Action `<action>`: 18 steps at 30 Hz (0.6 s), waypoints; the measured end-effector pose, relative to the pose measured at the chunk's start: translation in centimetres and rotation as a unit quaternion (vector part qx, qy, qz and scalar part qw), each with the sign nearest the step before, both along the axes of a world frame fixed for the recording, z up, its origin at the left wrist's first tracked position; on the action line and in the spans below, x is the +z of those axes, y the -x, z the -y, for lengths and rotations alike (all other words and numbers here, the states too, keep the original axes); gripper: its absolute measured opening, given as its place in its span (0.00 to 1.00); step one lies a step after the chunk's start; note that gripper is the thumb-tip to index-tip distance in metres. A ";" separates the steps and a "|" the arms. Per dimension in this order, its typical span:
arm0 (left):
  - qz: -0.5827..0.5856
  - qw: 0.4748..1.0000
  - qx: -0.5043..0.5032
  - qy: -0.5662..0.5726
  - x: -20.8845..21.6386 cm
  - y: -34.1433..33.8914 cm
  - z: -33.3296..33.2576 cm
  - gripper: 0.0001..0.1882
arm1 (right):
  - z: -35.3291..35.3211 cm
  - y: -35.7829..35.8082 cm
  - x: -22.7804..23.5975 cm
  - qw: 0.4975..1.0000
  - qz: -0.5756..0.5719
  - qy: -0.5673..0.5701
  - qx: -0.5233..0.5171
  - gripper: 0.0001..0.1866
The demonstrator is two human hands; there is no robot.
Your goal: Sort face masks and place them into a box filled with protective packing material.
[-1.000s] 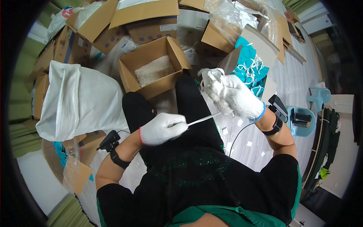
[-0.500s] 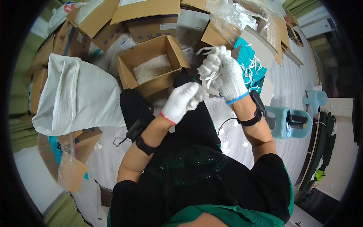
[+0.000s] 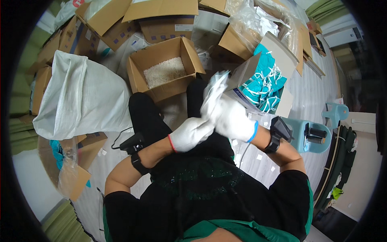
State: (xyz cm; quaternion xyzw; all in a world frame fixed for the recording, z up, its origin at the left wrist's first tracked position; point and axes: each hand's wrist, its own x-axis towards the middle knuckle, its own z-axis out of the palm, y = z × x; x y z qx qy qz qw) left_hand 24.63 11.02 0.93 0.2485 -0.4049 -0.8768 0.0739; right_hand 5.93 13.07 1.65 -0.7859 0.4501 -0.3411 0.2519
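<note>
Both my hands wear white knit gloves and meet above my knees. My left hand (image 3: pixel 192 133) is closed, its fingertips pressed on the lower end of a bundle of white cords (image 3: pixel 215 90). My right hand (image 3: pixel 234 120) is closed against the same bundle, partly smeared by motion. The bundle rises upright from between the hands, blurred. Just beyond my knees, an open cardboard box (image 3: pixel 159 92) holds a mass of white cord-like pieces (image 3: pixel 165 72). Right of my hands, another open box (image 3: pixel 246 72) is full of teal folded pieces with white ties (image 3: pixel 264 82).
A large white woven sack (image 3: pixel 84 99) stands at the left. Below it, an open carton (image 3: pixel 84 177) holds teal pieces and clear plastic. Several cartons (image 3: pixel 167 30) line the back. Light blue stools (image 3: pixel 296 135) are at the right, and small white scraps lie on the floor.
My right hand has come down and left with the white bundle. My left hand has lowered slightly, and the two hands now meet at the bundle. The teal-filled box is less covered.
</note>
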 end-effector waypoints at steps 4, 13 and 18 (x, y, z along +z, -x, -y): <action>-0.040 0.914 -0.084 0.395 -0.4 -4.1 -0.2 0.11 | -1.5 -0.4 1.6 0.953 -0.256 -0.091 0.136 0.08; -0.015 0.978 0.132 -0.159 -2.0 -15.0 2.2 0.07 | 2.5 3.2 1.5 0.948 -0.232 -0.025 0.218 0.07; -0.020 0.908 0.366 -0.201 -1.3 -15.3 4.9 0.07 | 9.8 -0.7 -0.6 0.982 -0.080 -0.161 -0.059 0.13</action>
